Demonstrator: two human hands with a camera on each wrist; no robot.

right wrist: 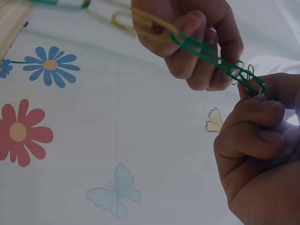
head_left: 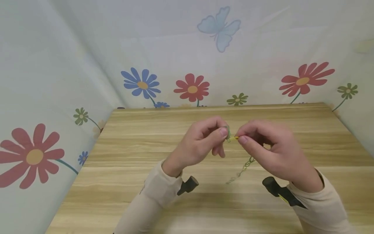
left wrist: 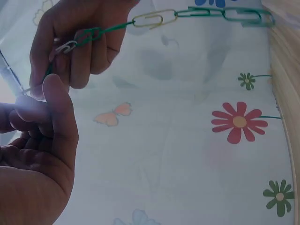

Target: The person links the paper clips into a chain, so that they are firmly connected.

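Both hands meet fingertip to fingertip above the table. My left hand (head_left: pixel 201 141) pinches a green paper clip (head_left: pixel 228 132) between thumb and index finger. Facing it, my right hand (head_left: pixel 271 149) grips a yellow paper clip (head_left: pixel 233 138) at its fingertips, and the two clips overlap in the head view. A chain of linked paper clips (head_left: pixel 246 165) hangs down below the right hand. In the left wrist view, green, white and yellow links (left wrist: pixel 153 18) stretch away from the hands. Green links (right wrist: pixel 201 49) cross in front of the left hand in the right wrist view.
The wood-grain table (head_left: pixel 131 139) lies beneath both hands. Behind and to the left hangs a pale cloth (head_left: pixel 163 48) printed with flowers and a butterfly. Dark wrist-worn devices (head_left: pixel 188 185) protrude from both beige sleeves (head_left: pixel 160 187).
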